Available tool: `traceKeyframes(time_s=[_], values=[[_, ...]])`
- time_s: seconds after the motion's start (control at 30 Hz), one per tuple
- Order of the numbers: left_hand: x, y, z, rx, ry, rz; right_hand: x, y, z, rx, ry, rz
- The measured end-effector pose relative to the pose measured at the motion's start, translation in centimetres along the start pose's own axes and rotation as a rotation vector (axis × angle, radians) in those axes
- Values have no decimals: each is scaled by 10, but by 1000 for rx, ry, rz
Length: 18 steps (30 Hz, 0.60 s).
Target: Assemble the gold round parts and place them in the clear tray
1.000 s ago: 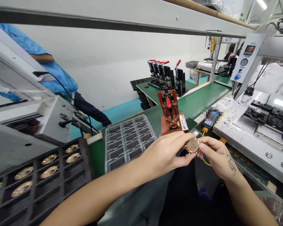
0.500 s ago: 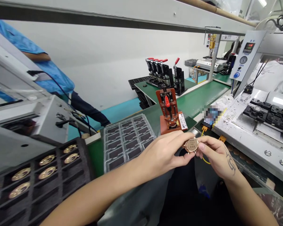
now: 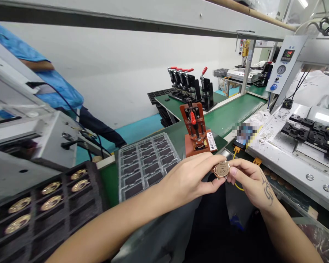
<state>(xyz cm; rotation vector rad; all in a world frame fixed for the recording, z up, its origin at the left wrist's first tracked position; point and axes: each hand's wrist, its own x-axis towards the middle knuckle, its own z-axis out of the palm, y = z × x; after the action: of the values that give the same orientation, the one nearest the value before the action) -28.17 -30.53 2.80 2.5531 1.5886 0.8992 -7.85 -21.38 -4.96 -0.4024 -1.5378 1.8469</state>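
Note:
Between my two hands is a round rose-gold watch case (image 3: pixel 222 170), its engraved back with a CE mark facing me. My left hand (image 3: pixel 190 175) pinches its left side between thumb and fingers. On the opposite edge, the thumb and fingers of my right hand (image 3: pixel 245 177) close on the case too; its underside is hidden. Just beyond my hands stands a red-brown press fixture (image 3: pixel 194 128) with a red-handled toggle clamp and a white label at its side.
A clear plastic tray (image 3: pixel 146 162) of dark compartments lies left of the fixture. Gold watch parts sit in a black foam tray (image 3: pixel 67 215) at lower left. A heated machine (image 3: pixel 298 146) and a phone (image 3: pixel 244 137) are on the right. A person in blue (image 3: pixel 57 87) stands left.
The view has shifted very slightly. Both hands keep the same grip on the watch case, with no other visible movement of it.

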Motion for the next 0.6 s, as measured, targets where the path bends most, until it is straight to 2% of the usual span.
traceKeyframes(time_s=[0.6], values=[[0, -1, 1, -16, -1, -28, -1, -2, 2, -30, 6, 3]])
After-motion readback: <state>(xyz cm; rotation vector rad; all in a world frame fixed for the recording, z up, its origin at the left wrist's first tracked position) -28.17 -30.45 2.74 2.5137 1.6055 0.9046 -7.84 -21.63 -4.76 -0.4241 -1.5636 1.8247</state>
